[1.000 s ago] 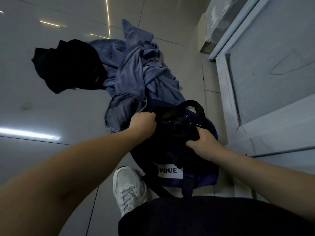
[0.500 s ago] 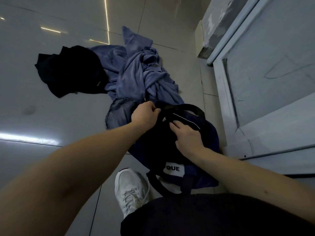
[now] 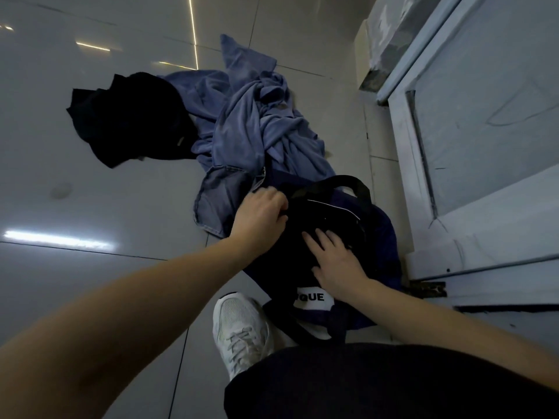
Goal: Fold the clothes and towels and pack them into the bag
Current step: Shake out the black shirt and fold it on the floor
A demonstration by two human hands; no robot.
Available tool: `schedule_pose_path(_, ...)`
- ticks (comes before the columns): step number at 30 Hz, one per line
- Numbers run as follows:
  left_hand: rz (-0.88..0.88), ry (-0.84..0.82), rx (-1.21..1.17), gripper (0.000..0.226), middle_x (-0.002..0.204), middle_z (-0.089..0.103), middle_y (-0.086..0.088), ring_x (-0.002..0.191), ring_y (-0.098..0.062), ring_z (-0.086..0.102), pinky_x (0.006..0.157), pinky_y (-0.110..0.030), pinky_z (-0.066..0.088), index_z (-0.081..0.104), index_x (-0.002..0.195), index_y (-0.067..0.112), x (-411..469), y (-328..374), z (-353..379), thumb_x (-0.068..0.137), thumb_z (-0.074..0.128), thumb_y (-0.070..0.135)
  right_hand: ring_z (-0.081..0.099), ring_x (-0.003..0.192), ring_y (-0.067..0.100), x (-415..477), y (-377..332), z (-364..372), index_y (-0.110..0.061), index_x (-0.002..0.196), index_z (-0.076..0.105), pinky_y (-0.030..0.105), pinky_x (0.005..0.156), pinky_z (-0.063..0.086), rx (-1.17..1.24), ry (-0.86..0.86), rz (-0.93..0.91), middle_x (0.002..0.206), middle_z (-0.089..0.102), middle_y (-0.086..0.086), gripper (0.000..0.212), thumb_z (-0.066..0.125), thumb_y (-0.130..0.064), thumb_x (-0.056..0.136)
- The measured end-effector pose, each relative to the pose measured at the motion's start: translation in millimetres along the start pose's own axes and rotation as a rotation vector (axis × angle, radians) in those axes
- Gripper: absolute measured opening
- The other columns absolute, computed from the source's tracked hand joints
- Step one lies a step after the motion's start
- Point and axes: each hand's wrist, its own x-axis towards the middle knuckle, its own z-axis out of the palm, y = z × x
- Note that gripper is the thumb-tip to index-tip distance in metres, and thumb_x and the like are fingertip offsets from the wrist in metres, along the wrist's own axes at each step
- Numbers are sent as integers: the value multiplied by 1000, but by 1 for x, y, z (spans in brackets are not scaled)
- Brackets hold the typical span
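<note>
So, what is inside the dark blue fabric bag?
In the dark blue fabric bag, dark cloth with a thin white line shows; the right hand presses flat on it. Anything beneath is covered.

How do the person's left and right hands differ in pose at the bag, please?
The left hand is curled, gripping the bag at its rim; the right hand lies flat, fingers spread, on the dark cloth in its mouth. The left hand sits at the far edge beside the denim piece; the right hand is nearer the white label. Both are bare and at the bag.
</note>
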Motion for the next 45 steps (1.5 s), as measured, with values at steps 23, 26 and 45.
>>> schedule_pose_path(23,322,-654,604,41,112,52,-10,99,-29,44,89,-40,33,64,119,12,-86,43,19,102,37,39,58,103,26,17,-37,-22,-30,127,57,34,74,47,381,108,369,115,51,2,48,62,-50,84)
schedule_pose_path(26,230,-647,537,33,120,49,-12,101,-29,51,84,-38,35,55,126,12,-82,40,15,104,37,28,61,90,25,23,-46,-17,-31,112,64,33,68,50,535,112,464,106,57,1,39,63,-51,78)
schedule_pose_path(45,253,-960,591,27,122,65,-6,115,-27,58,99,-37,43,64,120,14,-89,27,26,102,46,20,22,136,16,1,-1,-21,-25,160,15,26,118,22,349,-200,-273,145,24,-5,92,65,-22,83)
